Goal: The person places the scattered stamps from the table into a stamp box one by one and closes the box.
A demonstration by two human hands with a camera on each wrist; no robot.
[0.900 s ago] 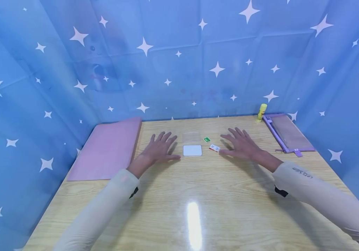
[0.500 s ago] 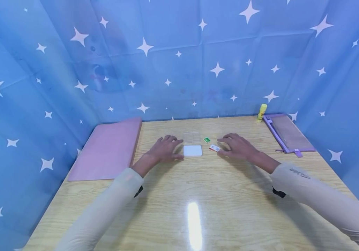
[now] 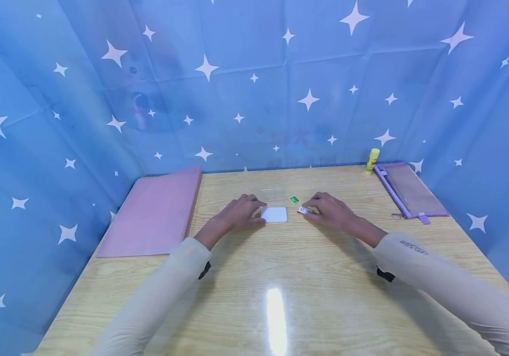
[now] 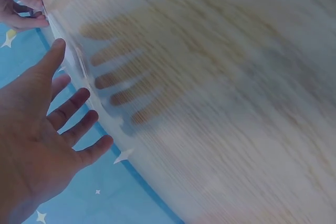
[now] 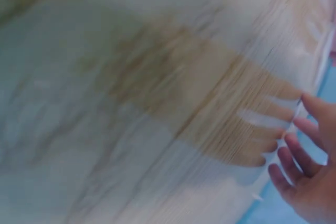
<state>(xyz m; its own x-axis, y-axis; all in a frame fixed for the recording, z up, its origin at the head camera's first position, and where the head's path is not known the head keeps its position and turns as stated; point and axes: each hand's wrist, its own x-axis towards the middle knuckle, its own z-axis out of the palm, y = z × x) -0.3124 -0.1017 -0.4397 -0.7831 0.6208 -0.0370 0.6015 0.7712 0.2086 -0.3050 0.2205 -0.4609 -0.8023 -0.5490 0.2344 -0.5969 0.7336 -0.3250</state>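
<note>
Gently, my left hand point(image 3: 240, 212) sits fingers spread at the left edge of the flat white rounded card point(image 3: 274, 214); my right hand point(image 3: 331, 210) straddles the small red-and-white block point(image 3: 302, 210), grip unclear, best pinched squarely.

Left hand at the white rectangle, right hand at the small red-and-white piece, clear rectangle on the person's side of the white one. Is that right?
No: the head view shows the clear rectangle on the far side of the white rectangle, toward the curtain. The left hand and the right hand are where you say.
</note>
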